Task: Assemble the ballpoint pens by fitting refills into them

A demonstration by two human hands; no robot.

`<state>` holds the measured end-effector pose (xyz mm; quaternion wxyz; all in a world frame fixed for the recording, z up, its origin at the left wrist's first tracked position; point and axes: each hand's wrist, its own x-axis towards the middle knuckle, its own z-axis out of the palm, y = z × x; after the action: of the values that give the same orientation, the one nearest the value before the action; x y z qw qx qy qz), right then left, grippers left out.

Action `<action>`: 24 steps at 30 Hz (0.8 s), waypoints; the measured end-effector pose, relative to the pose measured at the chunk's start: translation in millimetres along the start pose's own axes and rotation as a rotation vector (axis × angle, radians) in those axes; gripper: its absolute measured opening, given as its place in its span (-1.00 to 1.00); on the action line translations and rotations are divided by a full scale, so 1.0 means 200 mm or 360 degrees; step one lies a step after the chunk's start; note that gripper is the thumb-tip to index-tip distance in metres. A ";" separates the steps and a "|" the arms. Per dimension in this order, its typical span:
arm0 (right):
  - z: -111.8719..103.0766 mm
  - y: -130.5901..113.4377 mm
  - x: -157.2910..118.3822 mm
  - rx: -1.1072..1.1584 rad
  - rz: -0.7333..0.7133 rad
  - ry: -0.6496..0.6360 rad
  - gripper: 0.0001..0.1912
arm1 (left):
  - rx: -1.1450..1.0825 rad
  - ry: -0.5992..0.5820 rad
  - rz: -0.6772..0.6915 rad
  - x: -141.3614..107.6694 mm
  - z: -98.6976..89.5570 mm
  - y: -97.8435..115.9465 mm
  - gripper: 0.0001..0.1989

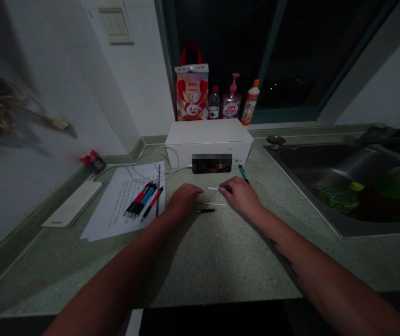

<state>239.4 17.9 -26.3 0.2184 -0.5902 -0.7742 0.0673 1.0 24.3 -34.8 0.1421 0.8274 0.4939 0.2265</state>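
Observation:
My right hand [242, 193] pinches a short, thin pen piece [213, 188], white at its left end and dark near my fingertips. Opposite it, my left hand [183, 199] rests low over the counter, fingers loosely stretched and nothing visible in them. A slim pale rod like a pen refill [216, 204] lies between the hands, its left end close to my left thumb. Just below that is a small black pen part [205, 211]. Behind my right hand lies a blue and black pen barrel [244, 173].
Several red, blue and black pens [144, 200] lie on printed papers [111, 205] at left, beside a white flat box [74, 205]. A cabled phone [211, 165] leans on a white carton [209, 133]. Bottles [231, 102] stand behind; a sink [340, 228] is at right.

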 end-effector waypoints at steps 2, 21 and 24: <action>-0.01 0.00 0.00 -0.0014 -0.0010 -0.0015 -0.82 | 0.0019 0.0011 -0.0008 0.00 -0.01 -0.01 -0.77; -0.01 -0.04 0.01 -0.0060 -0.0075 -0.0028 -0.83 | 0.0238 0.0011 0.0041 0.05 0.00 0.05 -0.84; -0.01 -0.05 0.02 -0.0069 -0.0086 0.0041 -0.84 | 0.0212 0.0046 0.0001 0.06 0.00 0.07 -0.84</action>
<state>231.1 17.9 -21.1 0.2173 -0.5744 -0.7883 0.0370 15.3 28.0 -25.3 0.0795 0.8318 0.5095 0.2052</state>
